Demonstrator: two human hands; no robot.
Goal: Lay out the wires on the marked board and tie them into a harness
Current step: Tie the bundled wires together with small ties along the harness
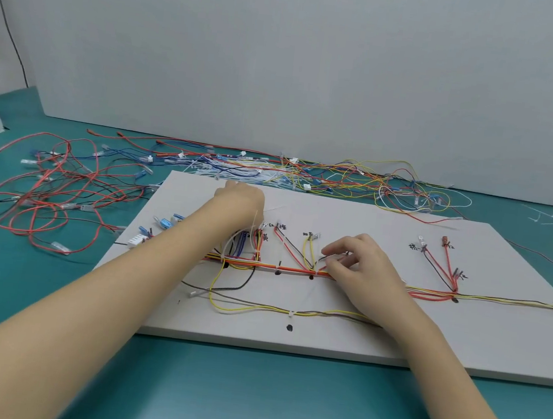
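Observation:
A white marked board [374, 337] lies on the teal table, with black dots and handwritten labels. Along its middle runs a bundle of red, orange, yellow and black wires [289, 270], with branches fanning up to small connectors. A yellow and brown loop [257, 307] sits lower, tied with a white cable tie. My left hand [239, 201] reaches over the far edge of the board toward the pile of white cable ties [238, 170]; its fingers are hidden. My right hand [358, 267] rests on the wire bundle, fingers bent onto the wires near a branch point.
Loose red, black and blue wires [46, 190] sprawl on the table at the left. A tangle of yellow, red and white wires [374, 182] lies behind the board against a white wall panel. Cut tie ends [542, 219] lie at the far right.

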